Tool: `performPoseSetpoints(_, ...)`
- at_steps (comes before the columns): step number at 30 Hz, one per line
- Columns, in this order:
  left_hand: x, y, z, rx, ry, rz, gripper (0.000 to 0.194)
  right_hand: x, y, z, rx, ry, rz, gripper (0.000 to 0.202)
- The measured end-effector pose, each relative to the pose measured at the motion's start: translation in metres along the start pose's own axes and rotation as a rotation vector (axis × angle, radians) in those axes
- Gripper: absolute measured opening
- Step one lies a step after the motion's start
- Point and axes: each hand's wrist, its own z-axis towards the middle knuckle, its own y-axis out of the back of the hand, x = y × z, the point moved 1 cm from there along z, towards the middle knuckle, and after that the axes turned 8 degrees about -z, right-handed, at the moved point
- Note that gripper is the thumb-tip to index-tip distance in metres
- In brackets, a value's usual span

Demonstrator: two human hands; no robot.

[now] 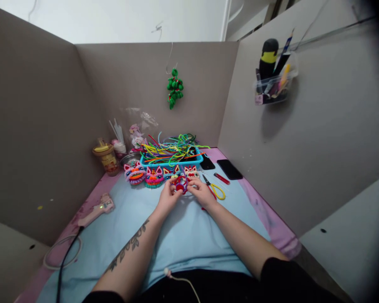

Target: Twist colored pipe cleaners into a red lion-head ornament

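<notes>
Between my fingertips is a small red and purple pipe-cleaner piece (180, 187), with a purple strand rising from it. My left hand (168, 198) pinches its left side, and my right hand (202, 192) grips the right side. Just behind them stands a row of pipe-cleaner animal heads: a pink and orange one (135, 173), a pink and teal one (154, 177), a blue one (170, 171) and a white and red one (192, 171), the last two partly hidden by my hands. Yellow-handled scissors (219, 192) lie right beside my right hand.
A blue basket (145, 163) heaped with colourful pipe cleaners (167, 149) stands at the back. A pink glue gun (97, 210) with a cord lies left. To the right are a red cutter (221, 179) and a phone (230, 169). Grey partitions enclose the table; a cup (109, 158) stands back left.
</notes>
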Motion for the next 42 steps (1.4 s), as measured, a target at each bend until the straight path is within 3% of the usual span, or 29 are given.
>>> performPoseSetpoints(7, 0.0, 0.0, -0.002, -0.005, 0.019, -0.005, 0.055, -0.001, -0.004, -0.004, 0.006, 0.0, -0.027, 0.018)
performPoseSetpoints(12, -0.002, 0.0, -0.002, -0.041, 0.111, -0.158, 0.06, -0.007, -0.007, -0.007, 0.017, -0.007, -0.104, 0.014)
performPoseSetpoints(17, -0.006, -0.001, -0.006, -0.044, 0.196, -0.276, 0.062, 0.001, -0.006, -0.011, -0.092, 0.18, -0.368, 0.004)
performPoseSetpoints(27, 0.002, 0.0, -0.007, -0.102, 0.133, -0.271, 0.06, 0.011, -0.004, -0.016, -0.142, 0.5, -0.646, 0.012)
performPoseSetpoints(35, -0.003, -0.002, -0.008, -0.089, 0.105, -0.246, 0.055, 0.011, -0.007, -0.017, -0.083, 0.551, -0.783, 0.012)
performPoseSetpoints(42, 0.002, -0.002, -0.006, -0.06, 0.052, -0.175, 0.051, 0.005, -0.007, -0.014, -0.055, 0.564, -0.719, 0.013)
